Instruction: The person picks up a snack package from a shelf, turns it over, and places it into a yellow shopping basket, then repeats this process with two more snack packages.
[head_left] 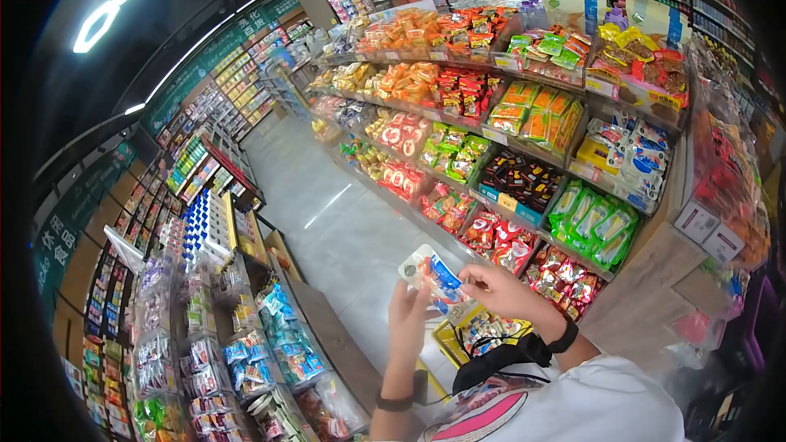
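At near left, blue packets (pixel 281 331) fill a bin; then the left hand (pixel 408 308) holds the snack pack (pixel 436 280), its fingertips partly hidden; a yellow basket (pixel 447 349) sits below; the right hand (pixel 496 288) has fingers clamped on the pack's right edge; green packets (pixel 593 225) lie right

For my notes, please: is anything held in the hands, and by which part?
A white-and-blue plastic packet: the left hand holds its lower-left edge, the right hand its right edge.
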Demonstrator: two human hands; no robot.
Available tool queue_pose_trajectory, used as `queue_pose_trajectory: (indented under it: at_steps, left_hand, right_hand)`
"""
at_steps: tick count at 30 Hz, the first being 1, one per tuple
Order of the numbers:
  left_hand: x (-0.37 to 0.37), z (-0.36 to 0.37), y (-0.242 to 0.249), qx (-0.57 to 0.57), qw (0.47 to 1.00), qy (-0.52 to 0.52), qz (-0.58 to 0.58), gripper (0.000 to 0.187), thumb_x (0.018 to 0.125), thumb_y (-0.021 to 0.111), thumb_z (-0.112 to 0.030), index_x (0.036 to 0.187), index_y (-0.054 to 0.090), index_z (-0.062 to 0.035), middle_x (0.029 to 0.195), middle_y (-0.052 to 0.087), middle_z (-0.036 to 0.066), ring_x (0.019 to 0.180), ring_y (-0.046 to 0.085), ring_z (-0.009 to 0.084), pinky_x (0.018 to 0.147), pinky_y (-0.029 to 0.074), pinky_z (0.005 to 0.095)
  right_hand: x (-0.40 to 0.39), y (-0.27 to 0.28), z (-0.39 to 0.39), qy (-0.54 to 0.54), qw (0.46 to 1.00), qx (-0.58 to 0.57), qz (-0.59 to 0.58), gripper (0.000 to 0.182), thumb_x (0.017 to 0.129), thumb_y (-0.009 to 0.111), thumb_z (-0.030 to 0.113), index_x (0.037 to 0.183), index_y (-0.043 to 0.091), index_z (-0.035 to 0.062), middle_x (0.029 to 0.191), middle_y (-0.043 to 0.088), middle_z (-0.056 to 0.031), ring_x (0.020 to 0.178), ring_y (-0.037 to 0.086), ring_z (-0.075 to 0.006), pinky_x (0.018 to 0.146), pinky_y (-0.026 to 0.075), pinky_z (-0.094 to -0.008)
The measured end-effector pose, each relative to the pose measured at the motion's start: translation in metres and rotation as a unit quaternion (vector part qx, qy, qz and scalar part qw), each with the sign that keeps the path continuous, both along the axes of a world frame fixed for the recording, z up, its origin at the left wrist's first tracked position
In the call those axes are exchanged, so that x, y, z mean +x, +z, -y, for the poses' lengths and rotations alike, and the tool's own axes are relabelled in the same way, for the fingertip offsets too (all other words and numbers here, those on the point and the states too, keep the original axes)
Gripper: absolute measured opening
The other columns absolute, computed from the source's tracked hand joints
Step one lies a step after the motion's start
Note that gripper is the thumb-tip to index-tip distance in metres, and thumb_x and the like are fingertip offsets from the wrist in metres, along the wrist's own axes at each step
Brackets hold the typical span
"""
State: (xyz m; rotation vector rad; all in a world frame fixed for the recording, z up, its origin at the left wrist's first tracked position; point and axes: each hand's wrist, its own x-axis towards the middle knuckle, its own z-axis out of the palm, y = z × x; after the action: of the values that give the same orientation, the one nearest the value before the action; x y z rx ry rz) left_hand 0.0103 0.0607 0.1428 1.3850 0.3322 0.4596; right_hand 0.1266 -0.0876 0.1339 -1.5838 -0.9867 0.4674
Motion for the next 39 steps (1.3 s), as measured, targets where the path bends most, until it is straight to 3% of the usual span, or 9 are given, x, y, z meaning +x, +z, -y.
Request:
queue_pose_trajectory:
  at_steps: [6, 12, 18, 24, 30, 36, 39]
  left_hand:
    - [-0.009, -0.003, -0.010, 0.025, 1.000, -0.004, -0.016, 0.033, 0.093, 0.050, -0.014, 0.124, 0.046, -0.0042, 0.102, 0.062, 0.010, 0.078, 0.063, 0.0151, 0.064, 0.052, 0.0272]
    - [-0.018, 0.005, -0.009, 0.021, 0.999, -0.034, -0.036, 0.030, 0.092, 0.050, -0.017, 0.118, 0.046, -0.0017, 0.098, 0.061, 0.009, 0.078, 0.062, 0.0132, 0.065, 0.051, 0.0248]
    - [-0.024, 0.014, -0.003, 0.047, 0.998, -0.024, -0.041, 0.028, 0.093, 0.049, -0.018, 0.116, 0.049, -0.0009, 0.091, 0.062, 0.008, 0.075, 0.061, 0.0118, 0.062, 0.049, 0.0245]
    - [-0.033, 0.019, 0.001, 0.088, 0.995, -0.019, -0.042, 0.024, 0.093, 0.050, -0.018, 0.107, 0.054, 0.0013, 0.084, 0.062, 0.008, 0.068, 0.060, 0.0124, 0.059, 0.048, 0.0244]
    - [-0.036, 0.021, 0.003, 0.090, 0.995, -0.018, -0.045, 0.022, 0.091, 0.054, -0.017, 0.102, 0.056, 0.0023, 0.075, 0.063, 0.009, 0.061, 0.060, 0.0130, 0.056, 0.048, 0.0245]
    - [-0.038, 0.018, 0.001, 0.096, 0.994, -0.023, -0.055, 0.021, 0.091, 0.054, -0.016, 0.100, 0.057, 0.0029, 0.073, 0.063, 0.009, 0.060, 0.060, 0.0130, 0.055, 0.049, 0.0246]
    - [-0.039, 0.019, 0.004, 0.092, 0.993, -0.028, -0.064, 0.022, 0.092, 0.054, -0.016, 0.101, 0.057, 0.0031, 0.073, 0.063, 0.009, 0.060, 0.061, 0.0131, 0.055, 0.049, 0.0247]
  right_hand:
    - [-0.009, 0.010, 0.010, 0.012, 0.997, -0.017, 0.080, 0.020, 0.085, 0.057, 0.017, 0.100, 0.057, 0.0027, 0.068, 0.061, -0.0110, 0.059, 0.058, -0.0187, 0.056, 0.045, -0.0328]
    - [-0.023, 0.010, 0.005, -0.020, 0.999, 0.034, 0.031, 0.024, 0.086, 0.058, 0.018, 0.106, 0.056, 0.0048, 0.069, 0.061, -0.0099, 0.059, 0.057, -0.0166, 0.055, 0.045, -0.0316]
    - [-0.023, 0.003, 0.004, 0.034, 0.994, 0.086, -0.062, 0.026, 0.087, 0.058, 0.015, 0.111, 0.051, 0.0067, 0.076, 0.062, -0.0052, 0.068, 0.056, -0.0099, 0.061, 0.045, -0.0298]
    - [-0.029, 0.003, 0.009, 0.055, 0.992, 0.081, -0.077, 0.024, 0.089, 0.056, 0.016, 0.109, 0.048, 0.0064, 0.086, 0.063, -0.0068, 0.078, 0.056, -0.0093, 0.070, 0.046, -0.0293]
    - [-0.030, -0.002, 0.009, 0.069, 0.986, 0.104, -0.108, 0.021, 0.090, 0.052, 0.014, 0.110, 0.049, 0.0063, 0.090, 0.064, -0.0076, 0.079, 0.057, -0.0101, 0.070, 0.046, -0.0284]
    - [-0.032, -0.009, 0.006, 0.047, 0.990, 0.092, -0.100, 0.020, 0.089, 0.054, 0.014, 0.107, 0.050, 0.0063, 0.079, 0.063, -0.0077, 0.070, 0.058, -0.0110, 0.065, 0.046, -0.0290]
    - [-0.032, -0.006, 0.007, 0.011, 0.996, 0.091, -0.014, 0.020, 0.088, 0.055, 0.015, 0.105, 0.051, 0.0054, 0.073, 0.062, -0.0090, 0.064, 0.058, -0.0134, 0.062, 0.046, -0.0297]
